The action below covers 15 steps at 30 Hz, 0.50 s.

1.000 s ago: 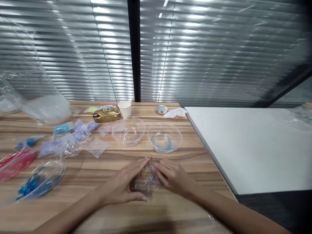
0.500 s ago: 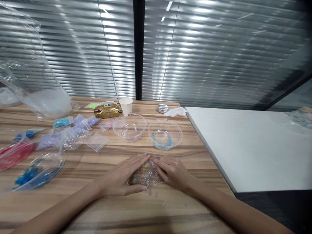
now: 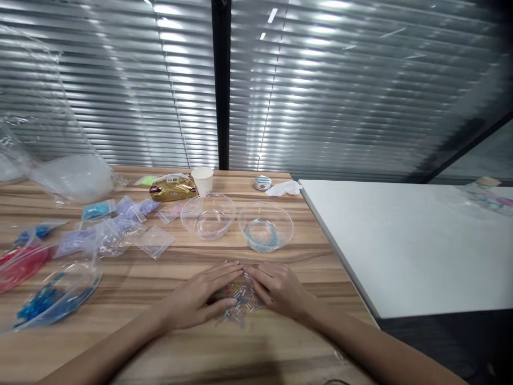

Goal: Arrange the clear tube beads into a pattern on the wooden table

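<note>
Lower centre of frame: bead pile (image 3: 239, 297) being corralled betw. L hand (image 3: 199, 297) & R hand (image 3: 279, 289), both flat, fingers apart, nothing clamped. Palms best kept low so strays aren't escaping.

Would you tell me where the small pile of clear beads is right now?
In the head view, the bead pile lies on the wooden table, between the left hand and right hand.

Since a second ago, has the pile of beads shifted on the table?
Cannot tell: the camera moved. The beads lie between both hands, just in front of the two clear bowls, as before.
</note>
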Each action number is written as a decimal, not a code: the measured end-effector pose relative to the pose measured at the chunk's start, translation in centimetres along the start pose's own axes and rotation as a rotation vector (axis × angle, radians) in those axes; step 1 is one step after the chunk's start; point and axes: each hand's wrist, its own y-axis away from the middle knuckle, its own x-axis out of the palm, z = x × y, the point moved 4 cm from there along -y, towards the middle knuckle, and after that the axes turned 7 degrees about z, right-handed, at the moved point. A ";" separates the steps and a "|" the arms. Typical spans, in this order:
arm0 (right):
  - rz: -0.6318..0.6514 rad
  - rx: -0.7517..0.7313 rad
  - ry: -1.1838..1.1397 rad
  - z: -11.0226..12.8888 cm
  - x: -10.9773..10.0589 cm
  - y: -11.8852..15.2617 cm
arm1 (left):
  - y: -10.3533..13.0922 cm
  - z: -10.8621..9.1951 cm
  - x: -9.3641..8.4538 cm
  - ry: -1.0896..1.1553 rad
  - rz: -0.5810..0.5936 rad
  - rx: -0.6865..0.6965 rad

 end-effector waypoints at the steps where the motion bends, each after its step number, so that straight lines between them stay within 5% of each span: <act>1: -0.010 -0.010 0.002 0.0 0.0 0.0 | -0.1 -0.1 -0.1 0.006 0.009 0.010; 15: -0.152 -0.141 0.055 0.8 -0.9 0.2 | -0.2 0.0 -0.2 0.083 -0.032 0.041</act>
